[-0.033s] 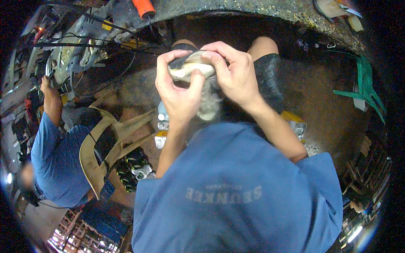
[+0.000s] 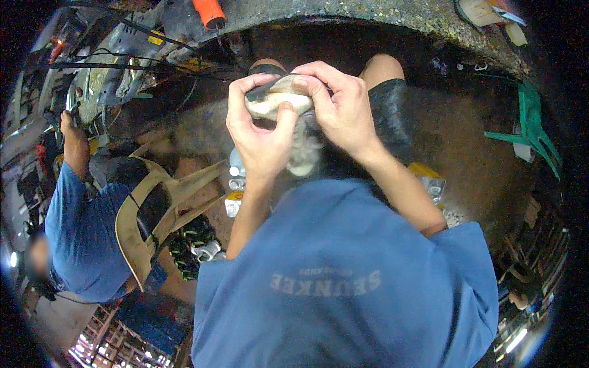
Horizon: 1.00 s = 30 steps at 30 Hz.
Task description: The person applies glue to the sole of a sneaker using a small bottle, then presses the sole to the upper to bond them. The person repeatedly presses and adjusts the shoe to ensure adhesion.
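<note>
In front of my knees I hold a rounded cream-and-dark-grey piece [image 2: 270, 107] with both hands; its kind is not clear. My left hand [image 2: 261, 126] is closed round its left side, with the thumb pressed on the pale face. On the right side, my right hand [image 2: 337, 104] grips the upper edge, its thumb lying across the top. The fingers behind the piece are partly hidden. Below it, close to my shirt, shows a pale, blurred greyish-white thing [image 2: 304, 153]; whether it joins the held piece I cannot tell.
A rough, speckled bench edge [image 2: 392, 18] curves beyond my knees, with an orange-handled tool [image 2: 210, 12] on it. Cables run at the left. A co-worker in blue [image 2: 92, 239] sits there on a beige chair [image 2: 132, 245]. A green plastic chair [image 2: 534, 119] stands right; bottles [image 2: 236, 168] stand beside my left forearm.
</note>
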### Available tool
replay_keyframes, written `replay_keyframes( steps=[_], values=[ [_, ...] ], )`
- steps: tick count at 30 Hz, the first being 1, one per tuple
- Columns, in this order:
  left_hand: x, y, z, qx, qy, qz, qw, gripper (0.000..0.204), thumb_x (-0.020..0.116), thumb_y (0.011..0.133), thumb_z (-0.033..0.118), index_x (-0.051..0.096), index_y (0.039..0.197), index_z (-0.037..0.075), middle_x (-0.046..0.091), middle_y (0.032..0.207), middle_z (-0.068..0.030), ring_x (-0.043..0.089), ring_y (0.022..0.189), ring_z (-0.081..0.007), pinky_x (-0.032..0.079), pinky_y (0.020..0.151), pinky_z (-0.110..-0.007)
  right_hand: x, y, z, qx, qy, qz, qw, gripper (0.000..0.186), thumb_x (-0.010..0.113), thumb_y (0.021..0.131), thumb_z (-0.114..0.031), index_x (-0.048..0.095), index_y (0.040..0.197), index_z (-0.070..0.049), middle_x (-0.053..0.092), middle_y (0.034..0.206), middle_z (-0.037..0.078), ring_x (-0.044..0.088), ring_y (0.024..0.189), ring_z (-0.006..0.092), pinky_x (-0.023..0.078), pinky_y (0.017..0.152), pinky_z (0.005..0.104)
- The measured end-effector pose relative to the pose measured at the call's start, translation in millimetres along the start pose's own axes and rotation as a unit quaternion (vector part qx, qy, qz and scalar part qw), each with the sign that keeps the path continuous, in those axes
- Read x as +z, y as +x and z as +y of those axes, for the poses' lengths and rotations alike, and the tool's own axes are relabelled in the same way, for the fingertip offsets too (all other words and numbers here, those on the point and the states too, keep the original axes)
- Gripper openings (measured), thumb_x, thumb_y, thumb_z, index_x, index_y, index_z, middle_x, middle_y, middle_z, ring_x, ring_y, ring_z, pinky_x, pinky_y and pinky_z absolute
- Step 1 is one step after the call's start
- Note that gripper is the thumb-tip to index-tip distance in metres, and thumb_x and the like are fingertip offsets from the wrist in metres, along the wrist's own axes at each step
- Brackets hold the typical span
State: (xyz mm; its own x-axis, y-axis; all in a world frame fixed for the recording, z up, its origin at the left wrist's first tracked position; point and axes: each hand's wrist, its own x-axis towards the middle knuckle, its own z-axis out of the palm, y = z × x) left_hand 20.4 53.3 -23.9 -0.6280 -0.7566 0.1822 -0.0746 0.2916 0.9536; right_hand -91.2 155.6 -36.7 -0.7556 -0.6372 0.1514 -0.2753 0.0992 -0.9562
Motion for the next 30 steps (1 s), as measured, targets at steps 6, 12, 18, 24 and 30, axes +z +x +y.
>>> replay_keyframes(
  steps=[6,12,18,24,30],
  values=[
    [0,8,-2,-0.008,-0.061,0.006,0.998,0.035,0.071,0.081,-0.003,0.063,0.115,0.000,0.072,0.111,-0.0114,0.069,0.104,-0.0198,0.055,0.097,-0.036,-12,12,19,0.008,0.083,-0.112,0.990,0.027,0.067,0.105,-0.023,0.078,0.117,-0.002,0.080,0.105,0.015,0.078,0.099,0.0226,0.059,0.088,0.0351],
    [-2,3,0,-0.021,-0.079,0.023,0.996,0.044,0.082,0.083,0.003,0.059,0.121,0.002,0.066,0.122,-0.0124,0.064,0.115,-0.0211,0.051,0.103,-0.037,-32,2,25,0.131,0.225,-0.223,0.939,0.036,0.069,0.108,-0.030,0.077,0.128,-0.002,0.077,0.126,0.007,0.069,0.119,0.0171,0.053,0.106,0.0351],
    [5,-9,0,-0.004,-0.030,0.095,0.995,0.078,0.093,0.083,0.017,0.044,0.142,0.005,0.057,0.130,-0.0143,0.056,0.122,-0.0233,0.049,0.106,-0.040,-22,-11,18,0.151,0.238,-0.196,0.939,0.031,0.071,0.106,-0.022,0.077,0.129,-0.002,0.078,0.124,0.008,0.070,0.118,0.0170,0.053,0.106,0.0342],
    [-2,-12,0,-0.042,-0.028,0.040,0.998,0.078,0.089,0.085,0.012,0.039,0.145,0.005,0.058,0.138,-0.0180,0.060,0.123,-0.0259,0.049,0.109,-0.043,-12,-12,18,0.104,0.200,-0.154,0.962,0.027,0.070,0.106,-0.020,0.078,0.124,-0.001,0.080,0.117,0.007,0.071,0.112,0.0157,0.055,0.102,0.0331],
    [0,-10,-4,-0.027,-0.033,0.032,0.999,0.073,0.082,0.085,0.004,0.040,0.144,0.005,0.058,0.141,-0.0189,0.060,0.124,-0.0264,0.050,0.110,-0.043,3,-29,9,0.058,0.080,-0.041,0.994,0.025,0.066,0.106,-0.020,0.078,0.118,-0.001,0.080,0.110,0.017,0.078,0.099,0.0265,0.059,0.089,0.0378]
  ],
)
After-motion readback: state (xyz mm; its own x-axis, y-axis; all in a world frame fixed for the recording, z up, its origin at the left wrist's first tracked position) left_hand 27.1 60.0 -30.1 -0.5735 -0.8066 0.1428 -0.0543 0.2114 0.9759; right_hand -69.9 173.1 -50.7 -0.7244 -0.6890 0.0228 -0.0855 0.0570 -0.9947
